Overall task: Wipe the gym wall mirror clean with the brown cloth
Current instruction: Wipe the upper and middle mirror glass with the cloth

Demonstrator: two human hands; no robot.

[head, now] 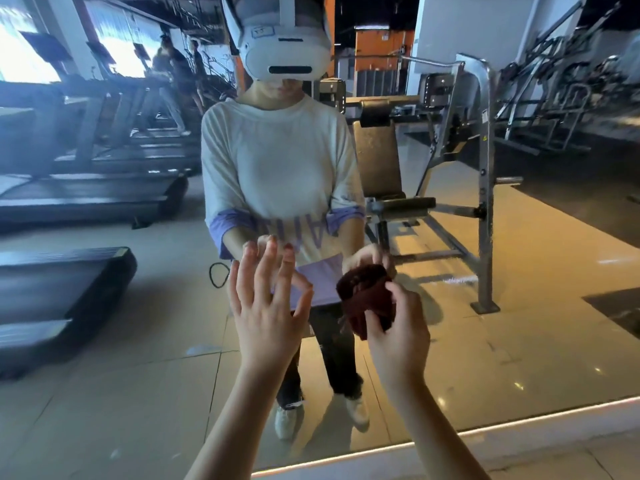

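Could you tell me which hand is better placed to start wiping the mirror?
The right hand, I would say: its fingers grip the bunched brown cloth just in front of the mirror. The left hand is open with spread fingers and holds nothing.

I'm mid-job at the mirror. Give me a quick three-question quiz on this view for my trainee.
1. True or false: the left hand grips the brown cloth.
2. How does the right hand hold the cloth? A: spread flat. B: bunched up in the fingers. C: draped over the wrist.
3. Fill in: the machines reflected in the mirror on the picture's left are ____.

Key: 1 false, the left hand is open with fingers spread and holds nothing. 2 B. 3 treadmills.
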